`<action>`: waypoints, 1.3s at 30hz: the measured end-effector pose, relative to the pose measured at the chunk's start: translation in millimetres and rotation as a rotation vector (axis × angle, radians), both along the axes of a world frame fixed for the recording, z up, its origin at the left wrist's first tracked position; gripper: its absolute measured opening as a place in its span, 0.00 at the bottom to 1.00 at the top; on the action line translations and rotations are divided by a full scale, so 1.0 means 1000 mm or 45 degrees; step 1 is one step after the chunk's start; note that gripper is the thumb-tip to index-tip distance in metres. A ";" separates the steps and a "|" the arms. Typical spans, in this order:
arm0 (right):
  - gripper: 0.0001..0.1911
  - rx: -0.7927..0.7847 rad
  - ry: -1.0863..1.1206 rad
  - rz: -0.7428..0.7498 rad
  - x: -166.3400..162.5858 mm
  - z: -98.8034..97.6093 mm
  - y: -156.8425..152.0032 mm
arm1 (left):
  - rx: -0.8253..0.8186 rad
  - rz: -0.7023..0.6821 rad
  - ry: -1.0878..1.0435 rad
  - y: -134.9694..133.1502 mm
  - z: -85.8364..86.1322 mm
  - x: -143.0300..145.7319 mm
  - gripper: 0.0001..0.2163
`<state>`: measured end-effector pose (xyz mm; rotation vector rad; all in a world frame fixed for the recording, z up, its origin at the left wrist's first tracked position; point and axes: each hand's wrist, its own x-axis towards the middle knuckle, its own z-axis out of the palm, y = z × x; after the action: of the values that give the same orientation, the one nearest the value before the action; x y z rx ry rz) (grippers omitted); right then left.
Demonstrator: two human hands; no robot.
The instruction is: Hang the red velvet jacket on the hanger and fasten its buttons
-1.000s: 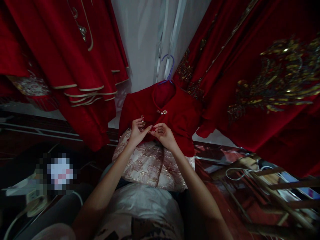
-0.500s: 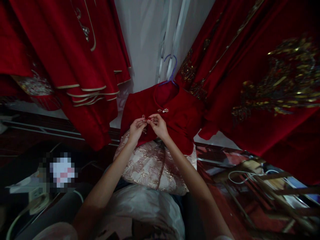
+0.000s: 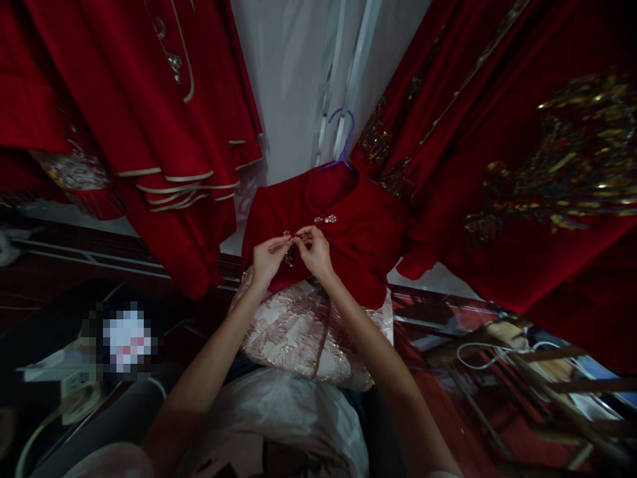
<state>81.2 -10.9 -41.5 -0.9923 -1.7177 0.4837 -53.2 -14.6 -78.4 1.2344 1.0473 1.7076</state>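
A red jacket (image 3: pixel 358 245) on a purple hanger (image 3: pixel 344 143) lies spread before me. Its front bears a small jewelled clasp (image 3: pixel 325 219) below the collar. Lower on the jacket, my left hand (image 3: pixel 269 260) and my right hand (image 3: pixel 314 252) meet fingertip to fingertip in a pinch. A small beaded ornament (image 3: pixel 288 259) shows just under the fingertips, and more beads peek out above them. The exact bit pinched is mostly covered by the fingers. Beneath the jacket, across my lap, is a pale brocade cloth (image 3: pixel 279 325) with a shiny floral pattern.
Red garments with pale piping (image 3: pixel 189 146) hang at left. At right hangs a red garment with gold sequins (image 3: pixel 592 153). A wooden stool (image 3: pixel 547 385) with a white cord stands at lower right. A power socket block (image 3: pixel 79 398) lies at lower left.
My left hand's fingers have shifted slightly at the beaded ornament, and the fingertips now cover more of it. The right hand keeps its pinch. The whole view has moved very slightly.
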 end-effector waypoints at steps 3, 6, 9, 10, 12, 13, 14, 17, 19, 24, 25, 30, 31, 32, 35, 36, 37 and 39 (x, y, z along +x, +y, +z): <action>0.04 0.002 -0.005 -0.063 -0.004 0.003 0.000 | 0.016 -0.018 0.081 -0.001 0.007 -0.004 0.13; 0.04 -0.016 -0.006 -0.082 -0.005 0.006 0.000 | 0.052 -0.061 0.173 -0.001 0.013 -0.008 0.12; 0.08 -0.095 -0.018 0.074 0.009 0.005 -0.008 | -0.009 -0.140 0.102 -0.003 0.011 -0.010 0.15; 0.10 -0.140 -0.016 0.152 0.018 0.004 -0.012 | -0.053 -0.166 0.071 -0.005 0.007 -0.011 0.16; 0.12 -0.248 0.027 0.273 0.042 0.002 -0.024 | -0.114 -0.172 0.089 -0.009 -0.003 -0.013 0.18; 0.13 -0.297 0.030 0.292 0.056 0.001 -0.030 | -0.117 -0.149 0.148 -0.011 -0.009 -0.013 0.17; 0.13 -0.353 0.004 0.294 0.069 0.001 -0.036 | -0.108 -0.112 0.233 -0.014 -0.016 -0.013 0.15; 0.13 -0.468 -0.267 0.313 0.105 0.006 -0.045 | -0.069 0.025 0.552 -0.024 -0.032 -0.011 0.12; 0.14 -0.501 -0.385 0.251 0.118 0.010 -0.047 | -0.058 0.102 0.761 -0.031 -0.038 -0.007 0.12; 0.08 -0.504 -0.608 0.107 0.113 0.010 -0.047 | 0.001 0.228 1.061 -0.038 -0.042 0.007 0.11; 0.07 -0.479 -0.632 0.059 0.108 0.008 -0.048 | 0.011 0.244 1.076 -0.038 -0.043 0.009 0.10; 0.10 -0.339 -0.837 -0.274 0.089 -0.002 -0.049 | 0.083 0.282 1.093 -0.045 -0.054 0.010 0.06; 0.09 -0.306 -0.887 -0.313 0.088 -0.003 -0.050 | 0.111 0.300 1.090 -0.047 -0.056 0.010 0.05; 0.08 -0.266 -0.929 -0.335 0.087 -0.003 -0.050 | 0.133 0.318 1.081 -0.048 -0.058 0.010 0.04; 0.07 -0.149 -0.984 -0.344 0.087 -0.002 -0.049 | 0.139 0.328 1.040 -0.051 -0.062 0.009 0.04; 0.07 -0.135 -0.982 -0.345 0.088 -0.002 -0.049 | 0.131 0.314 1.025 -0.051 -0.063 0.009 0.04; 0.06 -0.141 -0.973 -0.342 0.090 -0.002 -0.048 | 0.124 0.297 1.010 -0.050 -0.064 0.008 0.04; 0.05 -0.201 -0.926 -0.317 0.092 -0.004 -0.045 | 0.117 0.284 0.971 -0.048 -0.066 0.006 0.05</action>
<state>173.3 -56.1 -45.4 -1.6076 -2.1616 0.0869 -46.8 -62.7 -144.4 1.9651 1.6012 1.4642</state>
